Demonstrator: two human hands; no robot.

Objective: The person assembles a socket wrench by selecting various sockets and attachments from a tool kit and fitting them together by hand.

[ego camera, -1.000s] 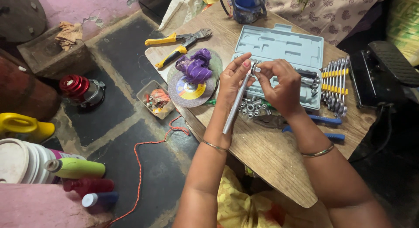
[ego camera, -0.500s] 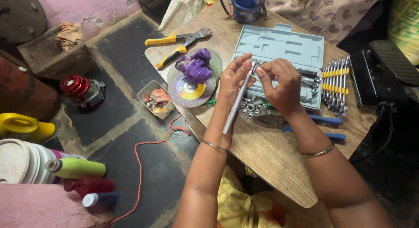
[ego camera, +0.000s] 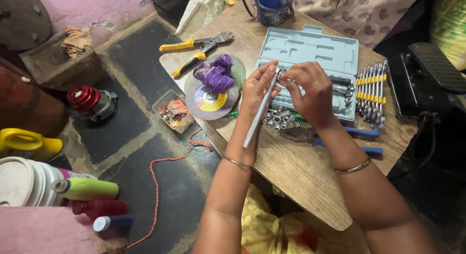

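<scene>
We look down on a round wooden table [ego camera: 301, 176] that fills the middle of the scene, its top worn and pale. Left of the table lies a dark stone floor [ego camera: 121, 137] of large slabs with pale joints. Beyond the floor, up and left of the table, a pink wall [ego camera: 97, 6] shows chipped plaster. Behind the table hangs a patterned cloth [ego camera: 369, 13]. Soft daylight falls evenly.

Sockets [ego camera: 275, 120] on table [ego camera: 301, 171], before tool case [ego camera: 310, 55], wrenches [ego camera: 371, 91] right.
</scene>
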